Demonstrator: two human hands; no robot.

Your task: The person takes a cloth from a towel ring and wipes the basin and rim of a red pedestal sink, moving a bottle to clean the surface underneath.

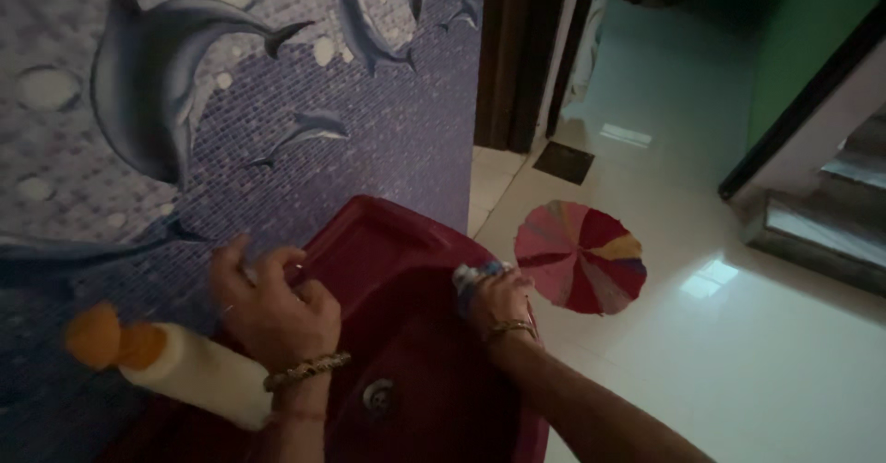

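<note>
Both hands work at a dark red washbasin (406, 241): the left hand (277, 311) curls at its far-left rim on something too dim to identify; the right hand (498, 301) clenches a pale cloth (472, 276) on the right rim. Only the drain (378, 394) shows inside the bowl. A white bottle with an orange cap (175, 361) stands near left, against dolphin wall tiles (157, 84). A multicoloured round mat (581, 255) lies on the floor to the right.

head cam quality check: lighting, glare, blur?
Head view: dim overall, sink and forearms in shadow; bright glare patches on the floor tiles; left hand soft with motion blur at the tap area; white bottle with orange top out of focus; right hand grips a small blurred object, kind unclear; round multicoloured mat fairly sharp.
</note>
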